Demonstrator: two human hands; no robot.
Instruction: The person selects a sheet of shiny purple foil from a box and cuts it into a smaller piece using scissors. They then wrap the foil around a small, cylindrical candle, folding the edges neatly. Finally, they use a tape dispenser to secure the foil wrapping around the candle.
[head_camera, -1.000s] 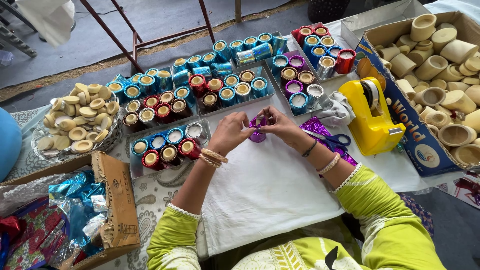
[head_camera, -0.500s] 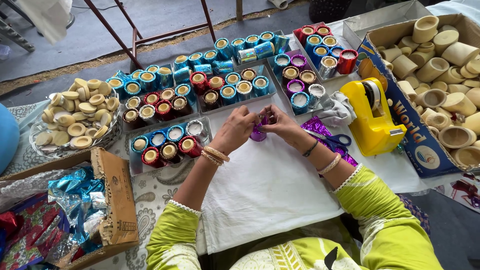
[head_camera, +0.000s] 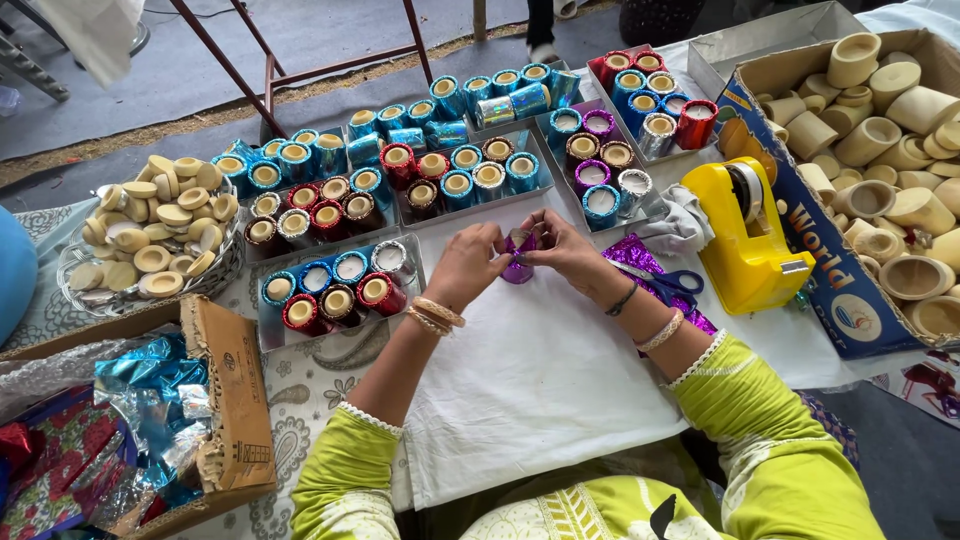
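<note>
Both hands meet over the white cloth (head_camera: 540, 380) — the left hand (head_camera: 468, 262) and right hand (head_camera: 565, 252) pinch a small purple foil-wrapped cup (head_camera: 518, 256) between their fingertips, just above the cloth's far edge. Trays of foil-wrapped cups (head_camera: 340, 290) sit beyond, a yellow tape dispenser (head_camera: 745, 240) to the right.

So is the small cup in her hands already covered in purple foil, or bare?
Covered, mostly: shiny purple foil wraps the cup held between left hand and right hand. Its far side is hidden.
</note>
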